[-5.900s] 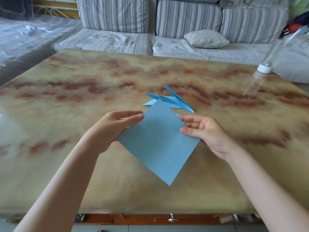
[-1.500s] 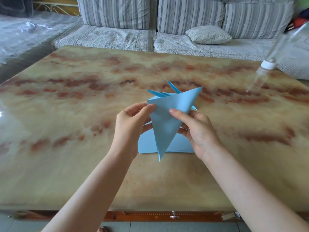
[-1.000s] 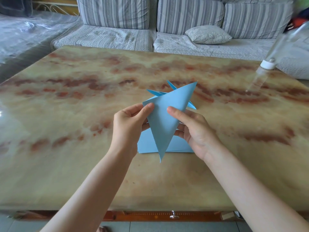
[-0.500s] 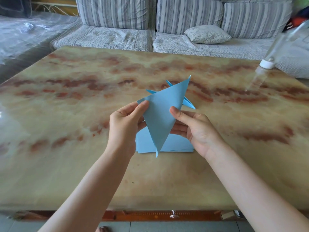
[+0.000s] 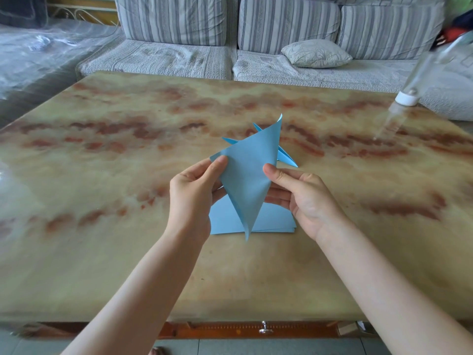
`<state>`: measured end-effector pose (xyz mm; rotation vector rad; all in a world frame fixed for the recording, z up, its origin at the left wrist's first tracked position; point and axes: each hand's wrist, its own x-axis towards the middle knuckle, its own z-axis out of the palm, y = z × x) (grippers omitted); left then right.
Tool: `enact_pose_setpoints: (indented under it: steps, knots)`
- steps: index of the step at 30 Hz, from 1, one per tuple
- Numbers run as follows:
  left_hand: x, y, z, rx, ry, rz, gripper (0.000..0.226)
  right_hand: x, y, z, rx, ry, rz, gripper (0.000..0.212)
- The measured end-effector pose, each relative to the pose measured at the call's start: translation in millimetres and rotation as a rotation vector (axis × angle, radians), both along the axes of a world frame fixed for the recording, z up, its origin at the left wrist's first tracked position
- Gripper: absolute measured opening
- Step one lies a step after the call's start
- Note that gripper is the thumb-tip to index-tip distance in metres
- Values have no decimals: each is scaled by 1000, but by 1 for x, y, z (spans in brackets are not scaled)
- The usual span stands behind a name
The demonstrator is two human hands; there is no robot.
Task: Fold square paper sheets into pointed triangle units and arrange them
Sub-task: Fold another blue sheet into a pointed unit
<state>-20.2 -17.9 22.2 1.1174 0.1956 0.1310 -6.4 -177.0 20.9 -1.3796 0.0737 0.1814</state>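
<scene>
Left hand (image 5: 190, 193) and right hand (image 5: 304, 198) pinch folded blue sheet (image 5: 249, 180)

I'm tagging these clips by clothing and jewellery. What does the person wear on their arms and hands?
Nothing that shows. The left hand and right hand are bare: no gloves, no rings in view. The left forearm and right forearm are uncovered down to the frame's lower edge, without sleeve, watch or bracelet.

Your matt blue paper sheet (image 5: 249, 175) hangs over a glossy, marble-patterned table (image 5: 102, 160), with a striped woven cloth sofa (image 5: 179, 21), a clear plastic bottle (image 5: 419, 75) and crinkled plastic sheeting (image 5: 38, 52) beyond.
</scene>
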Motion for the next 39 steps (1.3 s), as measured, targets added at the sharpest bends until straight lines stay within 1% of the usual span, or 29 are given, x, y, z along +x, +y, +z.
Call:
enact_pose_setpoints:
  steps: [5,9,10,13,14,18,19,22,23,26,28,30,33,34,37,39]
  knots:
    - [2,0,-1,-9,-1,4,12,0,2,0,2,3,-16,33]
    - [2,3,0,-32,12,23,11,-1,0,0,9,10,25,42]
    - [2,3,1,-36,13,22,11,-1,0,0,-6,1,20,41]
    - [2,3,0,-57,28,-2,11,1,0,-2,-42,-26,-24,24]
    - [1,2,0,-68,35,-10,10,1,1,-2,-45,-29,-29,24]
    - [2,4,-1,-118,43,0,10,-1,3,-1,-41,-10,19,43]
    - [3,4,-1,-126,42,5,11,-2,3,-1,-49,-13,22,40]
    - [2,3,0,-146,47,-12,10,-1,5,-1,-72,-36,-36,16]
    - [2,3,-1,-155,55,-21,9,-1,5,-2,-79,-40,-48,12]
    - [3,6,0,-152,84,-45,7,0,4,-1,-104,-43,-28,11]
    - [5,8,0,-144,97,-56,8,0,3,-1,-118,-45,-18,14]
    - [6,8,0,-143,93,-64,4,0,2,-1,-118,-49,-25,17]
    - [5,6,-1,-155,86,-57,4,0,4,1,-74,-39,-37,28]
    - [4,6,-1,-157,84,-54,5,0,4,1,-53,-41,-44,28]
    - [3,3,-1,-161,81,-65,10,0,5,2,-10,-61,-91,13]
    - [3,2,-1,-172,81,-71,13,1,5,2,-13,-66,-120,11]
